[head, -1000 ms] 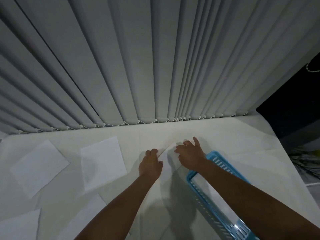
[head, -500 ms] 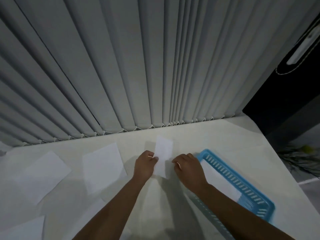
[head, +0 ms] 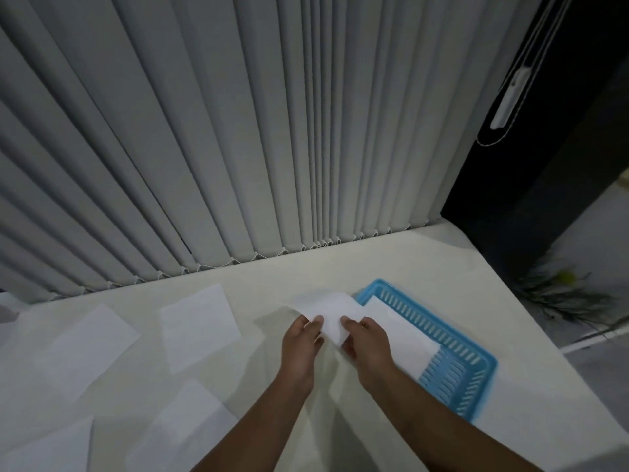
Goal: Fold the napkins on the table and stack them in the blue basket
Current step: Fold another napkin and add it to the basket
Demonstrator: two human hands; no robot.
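Note:
Both hands hold one folded white napkin [head: 335, 310] just above the table, at the near left corner of the blue basket [head: 476, 352]. My left hand [head: 301, 345] pinches its left edge and my right hand [head: 366, 342] pinches its near right edge. The napkin's far end overlaps the basket's left rim. Inside the basket lies a folded white napkin [head: 401, 338]. Several unfolded white napkins lie flat to the left: one [head: 197, 327] beside my left hand, one [head: 88, 345] farther left, two [head: 190, 417] [head: 54, 447] near the front edge.
The table [head: 425, 267] has a cream cloth and ends at the right, past the basket. Grey vertical blinds [head: 238, 131] hang along its far edge. A dark wall and a blind cord [head: 510, 93] are at the right; some foliage [head: 561, 294] lies on the floor.
The folded napkin has been lifted and swung right, from upright between my hands to slanting over the basket's corner. Both hands moved slightly right with it. The view shifted right.

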